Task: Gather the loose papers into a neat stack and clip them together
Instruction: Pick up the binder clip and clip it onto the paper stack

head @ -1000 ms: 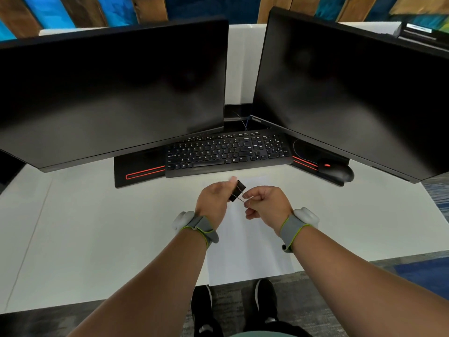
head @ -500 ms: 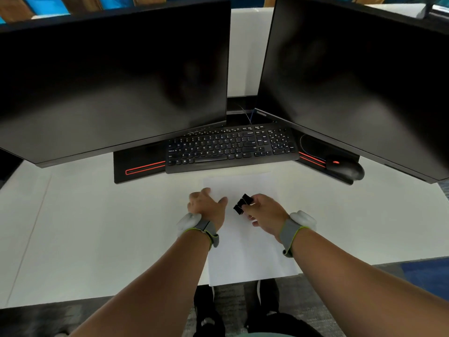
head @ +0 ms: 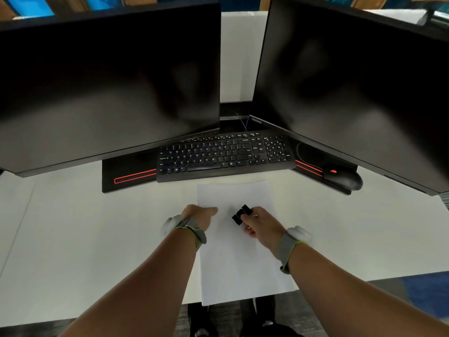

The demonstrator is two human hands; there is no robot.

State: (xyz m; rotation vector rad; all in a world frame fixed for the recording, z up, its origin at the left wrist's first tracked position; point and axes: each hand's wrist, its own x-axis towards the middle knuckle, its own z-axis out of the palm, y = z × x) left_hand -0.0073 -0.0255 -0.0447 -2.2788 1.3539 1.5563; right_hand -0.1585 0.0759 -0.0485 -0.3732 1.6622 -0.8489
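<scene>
A stack of white papers (head: pixel 243 268) lies on the white desk, its near end hanging over the front edge. My left hand (head: pixel 198 216) rests on the stack's left edge near the far corner, fingers curled down on the paper. My right hand (head: pixel 261 224) hovers over the upper middle of the stack and pinches a black binder clip (head: pixel 241 214) by its handles, the clip's jaws pointing toward the far left.
A black keyboard (head: pixel 223 155) sits just beyond the papers on a black desk mat (head: pixel 128 176) with red stripes. A black mouse (head: pixel 343 178) lies at the right. Two dark monitors (head: pixel 109 88) (head: pixel 352 81) overhang the desk's back.
My left hand let go of the clip and dropped onto the papers' left edge. My right hand kept the clip and lowered it over the stack. The view tilted down and closer.
</scene>
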